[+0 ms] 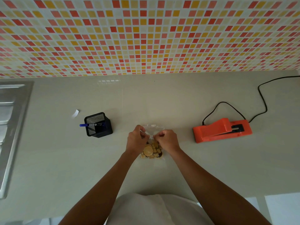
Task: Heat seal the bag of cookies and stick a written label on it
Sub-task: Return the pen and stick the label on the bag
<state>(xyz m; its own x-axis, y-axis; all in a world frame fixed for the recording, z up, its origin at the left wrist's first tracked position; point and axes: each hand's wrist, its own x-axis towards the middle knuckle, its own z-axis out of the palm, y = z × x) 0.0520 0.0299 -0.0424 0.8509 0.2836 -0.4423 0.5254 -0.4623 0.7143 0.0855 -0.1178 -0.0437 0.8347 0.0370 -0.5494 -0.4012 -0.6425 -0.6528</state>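
Centre of the frame: clear plastic bag of tan cookies [152, 151] lying flat on the pale grey desk [65, 159], open end toward the tiled wall. Left hand [136, 139] and right hand [167, 139] both resting on the bag's upper half, fingers [159, 135] curled and pinching a small white label [151, 137] between the two hands, against the plastic. Right of centre: orange heat sealer [221, 129], well apart from the bag, black cord [261, 98] trailing to the upper right. Left of centre: black mesh pen holder [97, 125] with a blue pen [86, 125] sticking out. Further left, a curled white paper strip [75, 113]. Far left edge: steel sink drainer [11, 127].
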